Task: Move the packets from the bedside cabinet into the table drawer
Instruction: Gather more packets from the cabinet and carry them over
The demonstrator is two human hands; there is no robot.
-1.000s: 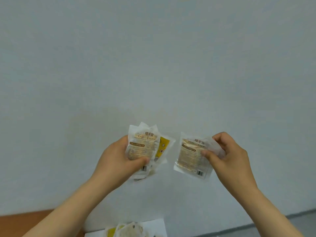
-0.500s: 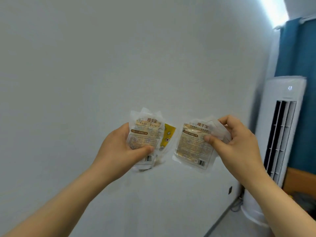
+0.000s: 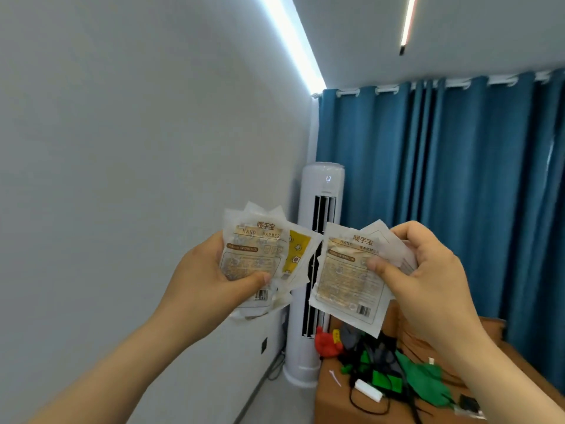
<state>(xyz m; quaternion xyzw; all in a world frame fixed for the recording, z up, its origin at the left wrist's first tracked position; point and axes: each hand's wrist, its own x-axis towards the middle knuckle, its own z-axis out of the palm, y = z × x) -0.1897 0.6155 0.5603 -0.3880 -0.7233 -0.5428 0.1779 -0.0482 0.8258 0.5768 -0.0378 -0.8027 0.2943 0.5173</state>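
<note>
- view has swung right since earlier, off the bare wall.
- left hand [image 3: 198, 280] grips a fanned packet stack [image 3: 253, 255], thumb across it.
- right hand [image 3: 428, 280] pinches more hand warmer packets [image 3: 345, 280] just beside.
- tower air conditioner [image 3: 321, 191] behind; cluttered table [image 3: 330, 402] below.

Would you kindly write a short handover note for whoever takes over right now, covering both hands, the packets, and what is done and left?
Left hand grips a fanned bunch of hand-warmer packets, thumb across the front one; a yellow packet shows behind.
Right hand pinches a second bunch near its upper right corner.
Both bunches are held up in the air, apart, before the wall and the standing air conditioner.
Done: these packets are in hand.
Left: put them into the table drawer. Neither the drawer nor the bedside cabinet is in view, so I cannot tell whether more packets wait there.
</note>
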